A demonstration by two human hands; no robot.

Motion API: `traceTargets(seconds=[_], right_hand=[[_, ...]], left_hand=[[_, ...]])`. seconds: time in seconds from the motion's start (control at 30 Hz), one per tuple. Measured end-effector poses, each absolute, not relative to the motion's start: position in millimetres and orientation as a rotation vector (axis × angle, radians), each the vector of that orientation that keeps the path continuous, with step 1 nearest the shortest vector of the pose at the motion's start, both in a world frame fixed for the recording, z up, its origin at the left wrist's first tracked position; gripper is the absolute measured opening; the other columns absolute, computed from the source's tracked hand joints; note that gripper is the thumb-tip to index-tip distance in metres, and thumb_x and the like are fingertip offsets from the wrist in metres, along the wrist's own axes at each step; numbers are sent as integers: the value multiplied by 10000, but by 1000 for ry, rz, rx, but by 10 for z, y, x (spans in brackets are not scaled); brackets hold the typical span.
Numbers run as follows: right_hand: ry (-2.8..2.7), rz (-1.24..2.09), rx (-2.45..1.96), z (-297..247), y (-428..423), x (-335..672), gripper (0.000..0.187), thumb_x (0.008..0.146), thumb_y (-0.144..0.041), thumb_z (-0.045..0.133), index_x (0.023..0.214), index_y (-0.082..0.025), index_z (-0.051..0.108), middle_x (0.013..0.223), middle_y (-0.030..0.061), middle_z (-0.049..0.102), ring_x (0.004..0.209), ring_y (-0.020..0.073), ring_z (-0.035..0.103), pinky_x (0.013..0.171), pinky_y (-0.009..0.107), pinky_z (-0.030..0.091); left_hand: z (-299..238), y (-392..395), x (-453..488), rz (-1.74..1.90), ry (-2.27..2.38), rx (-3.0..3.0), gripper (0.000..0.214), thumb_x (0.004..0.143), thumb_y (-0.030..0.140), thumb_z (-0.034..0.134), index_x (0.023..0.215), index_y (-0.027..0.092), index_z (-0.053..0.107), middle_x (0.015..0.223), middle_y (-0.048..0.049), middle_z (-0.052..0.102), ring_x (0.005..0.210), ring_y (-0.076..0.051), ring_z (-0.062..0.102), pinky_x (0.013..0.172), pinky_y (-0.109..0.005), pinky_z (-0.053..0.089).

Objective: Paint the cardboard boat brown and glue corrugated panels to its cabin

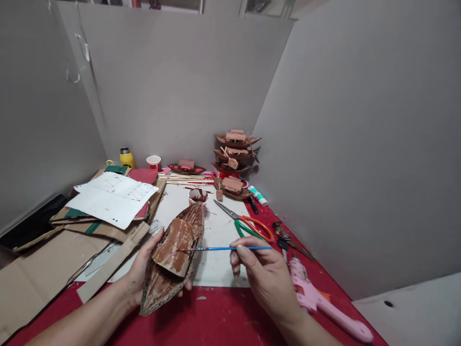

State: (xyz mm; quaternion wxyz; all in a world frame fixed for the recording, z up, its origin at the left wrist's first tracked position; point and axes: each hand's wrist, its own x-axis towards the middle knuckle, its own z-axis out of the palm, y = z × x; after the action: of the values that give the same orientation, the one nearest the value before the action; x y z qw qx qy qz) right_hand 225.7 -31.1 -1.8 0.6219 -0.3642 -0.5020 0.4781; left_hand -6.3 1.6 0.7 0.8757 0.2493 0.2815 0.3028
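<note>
My left hand (139, 274) grips a cardboard model boat (175, 257) from beneath, holding it tilted above the red table (216, 317). The boat is partly coated in brown paint, with a small cabin on its deck. My right hand (264, 274) pinches a thin blue paintbrush (230, 248), whose tip touches the cabin's side. A paper cup of brown paint (198, 195) stands just beyond the boat's bow on a white sheet (219, 240).
Green and orange scissors (248, 225) lie on the sheet. A pink glue gun (320, 300) rests at the right. Finished model boats (236, 154) are stacked at the back corner. Cardboard and paper (108, 206) pile up at the left, wooden sticks (187, 179) behind.
</note>
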Motion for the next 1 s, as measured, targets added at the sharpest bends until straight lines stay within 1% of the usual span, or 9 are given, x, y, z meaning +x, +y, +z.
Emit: traceTargets(seconds=[0.17,0.3,0.37,0.43,0.57,0.7,0.8,0.93,1.0], right_hand=[[-1181,1162,-825,-29,-348,2243,109,875,-307,660,869,-210,707,636,-4,668,534,101,590,520,201,501],[-1209,1200,-804,-31,-403,2209,106,873,-311,661,879,-217,711,641,3,681,539,104,602,519,198,508],[-1226,1167,-820,-27,-421,2201,104,873,-302,660,878,-213,715,641,10,684,542,109,608,521,201,512],[-1262,1115,-838,-16,-439,2191,107,872,-292,658,876,-204,718,647,22,685,547,122,616,526,218,523],[-1370,1013,-843,14,-472,2180,104,879,-264,639,882,-198,720,663,34,684,559,141,624,530,243,532],[-1412,873,-829,35,-478,2207,103,894,-230,613,887,-220,715,669,25,673,570,142,619,539,247,524],[-1425,807,-815,43,-475,2220,116,898,-202,603,894,-251,708,662,3,664,563,131,610,544,239,514],[-1474,806,-775,48,-482,2208,132,887,-184,612,908,-265,714,637,-6,648,559,132,604,552,250,502],[-1452,809,-775,45,-480,2215,118,882,-191,621,896,-256,719,628,-1,652,551,134,604,542,249,502]], left_hand=[[26,7,-49,629,589,489,689,855,669,372,958,68,692,742,-143,721,591,-273,696,474,-318,507],[80,-15,-33,685,591,408,633,882,610,394,967,60,696,701,-130,725,575,-257,695,521,-321,523],[91,-24,-28,696,586,379,622,894,589,387,1028,61,687,723,-134,734,598,-257,698,525,-328,533],[87,-27,-26,675,571,383,645,889,603,379,1068,60,678,726,-146,734,625,-270,702,505,-331,538],[56,-25,-30,661,583,392,674,880,620,381,1078,46,673,722,-162,733,632,-279,707,506,-340,550],[48,-26,-32,704,605,427,634,886,592,395,1111,62,661,709,-147,737,583,-270,696,510,-354,548],[58,-39,-19,711,641,448,624,884,581,409,1122,60,657,708,-150,737,594,-272,696,533,-351,541],[67,-59,5,794,716,412,512,872,515,489,1178,130,632,773,-119,750,588,-268,694,525,-350,525],[65,-66,9,805,708,421,498,869,505,504,1175,134,634,755,-111,746,582,-266,693,523,-345,520]])
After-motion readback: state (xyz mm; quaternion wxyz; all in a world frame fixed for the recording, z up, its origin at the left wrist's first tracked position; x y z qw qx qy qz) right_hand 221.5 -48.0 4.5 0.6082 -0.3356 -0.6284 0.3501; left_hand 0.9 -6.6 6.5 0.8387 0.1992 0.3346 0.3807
